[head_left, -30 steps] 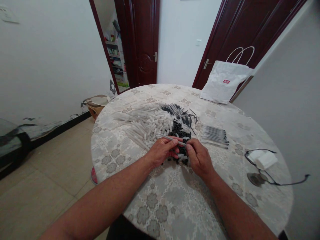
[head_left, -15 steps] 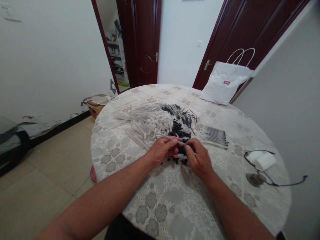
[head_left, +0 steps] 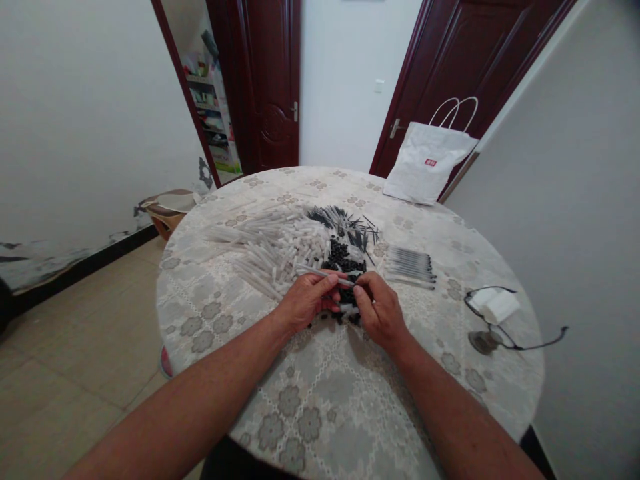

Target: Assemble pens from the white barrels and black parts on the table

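Observation:
A pen (head_left: 309, 270) with a translucent, greyish barrel lies slantwise between my two hands. My left hand (head_left: 311, 300) is closed around its middle, thumb on top. At the pen's right end, my right hand (head_left: 381, 309) pinches with thumb and forefinger; any small part there is hidden. Below the hands lies a heap of small black plugs (head_left: 340, 253). To its left spread white caps (head_left: 305, 239) and loose clear pen barrels (head_left: 257, 263). Dark thin refills (head_left: 363, 237) lie behind. A row of pens with dark ends (head_left: 410, 267) rests right of my right hand.
The round table has a flowered cloth (head_left: 310, 427). On its right lie eyeglasses (head_left: 510, 345), a white folded packet (head_left: 501, 307) and a dark round object (head_left: 483, 342). A white paper bag (head_left: 427, 167) stands at the back right. A stool (head_left: 167, 208) is beside the table at left.
My view has turned slightly right, so everything sits further left. Both hands keep their hold on the pen; the right thumb and fingers have shifted a little at its end.

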`<state>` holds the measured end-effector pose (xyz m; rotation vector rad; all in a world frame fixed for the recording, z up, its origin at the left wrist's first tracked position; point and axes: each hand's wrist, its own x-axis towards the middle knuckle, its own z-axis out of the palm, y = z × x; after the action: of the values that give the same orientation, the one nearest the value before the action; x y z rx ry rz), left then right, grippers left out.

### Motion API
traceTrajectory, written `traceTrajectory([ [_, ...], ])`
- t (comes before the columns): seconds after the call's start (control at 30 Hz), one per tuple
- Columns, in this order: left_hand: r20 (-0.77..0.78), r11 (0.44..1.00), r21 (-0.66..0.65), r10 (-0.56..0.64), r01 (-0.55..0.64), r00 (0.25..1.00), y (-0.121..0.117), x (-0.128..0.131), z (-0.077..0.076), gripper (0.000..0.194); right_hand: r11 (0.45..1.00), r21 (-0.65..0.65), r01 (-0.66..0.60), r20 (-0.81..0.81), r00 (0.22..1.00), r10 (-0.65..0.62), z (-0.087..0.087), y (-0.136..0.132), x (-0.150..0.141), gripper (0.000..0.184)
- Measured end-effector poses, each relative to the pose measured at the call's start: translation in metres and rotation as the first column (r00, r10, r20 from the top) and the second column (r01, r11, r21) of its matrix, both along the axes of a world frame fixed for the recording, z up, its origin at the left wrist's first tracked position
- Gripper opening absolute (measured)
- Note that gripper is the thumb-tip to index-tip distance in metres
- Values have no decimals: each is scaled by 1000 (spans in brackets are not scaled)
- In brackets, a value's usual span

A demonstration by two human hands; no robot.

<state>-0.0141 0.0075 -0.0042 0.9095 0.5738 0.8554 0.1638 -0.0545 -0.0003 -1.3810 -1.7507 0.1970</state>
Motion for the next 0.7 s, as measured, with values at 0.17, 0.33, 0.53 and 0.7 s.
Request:
traceTrajectory([
  [0.17,-9,1000,-10,-4,4,1000,0,1,-2,41,998,-54,-17,-1,1000,17,-2,1,0,26],
  [0.33,-5,1000,-12,3,-3,1000,0,1,-1,41,999,-14,-47,-27,999,46,0,-1,1,15],
  [0.53,-27,1000,22,-6,7,1000,-3,0,2,46,998,-30,-63,0,998,63,-1,-2,2,22],
  [0.7,-44,999,46,-13,15,999,-2,0,-2,50,990,-117,-79,-68,995,71,-7,-2,3,34],
])
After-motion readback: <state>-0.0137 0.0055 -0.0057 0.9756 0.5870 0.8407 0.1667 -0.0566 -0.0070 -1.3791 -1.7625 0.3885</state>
